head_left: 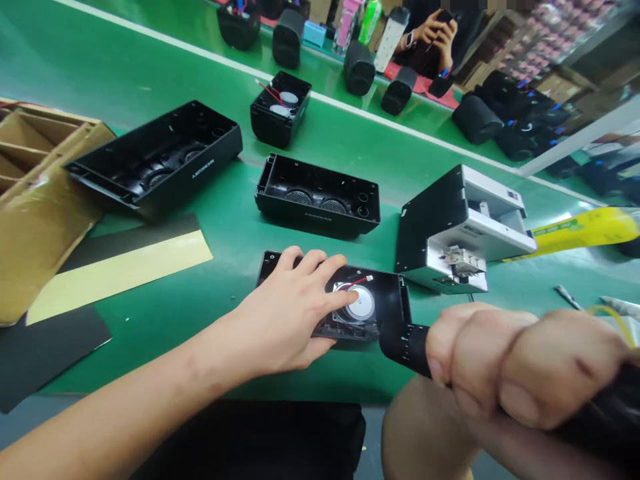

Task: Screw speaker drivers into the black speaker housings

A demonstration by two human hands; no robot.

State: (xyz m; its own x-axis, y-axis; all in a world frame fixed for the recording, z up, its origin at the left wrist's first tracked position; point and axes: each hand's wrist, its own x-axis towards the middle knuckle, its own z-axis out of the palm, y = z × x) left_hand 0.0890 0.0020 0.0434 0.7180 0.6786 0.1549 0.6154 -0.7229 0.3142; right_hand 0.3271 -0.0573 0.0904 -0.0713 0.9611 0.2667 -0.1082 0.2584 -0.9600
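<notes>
My left hand (295,310) lies across a black speaker housing (385,293), gripping it against the green table. One finger touches the silver round speaker driver (361,303), which has a short red wire with a white plug. At the right, large and close to the camera, my right hand (525,360) is wrapped round a black electric screwdriver (413,347). Its front end overlaps the housing's right end in view; the tip is hidden. Just beyond lies an open black housing (320,217) with two round grilles.
A black-and-silver screw feeder (465,233) stands right. At the left are a longer black housing (165,157), a cardboard box (55,167) and paper strips (125,270). Behind is a small housing with drivers (280,110). Across the table, a person's hands (437,33) hold something dark.
</notes>
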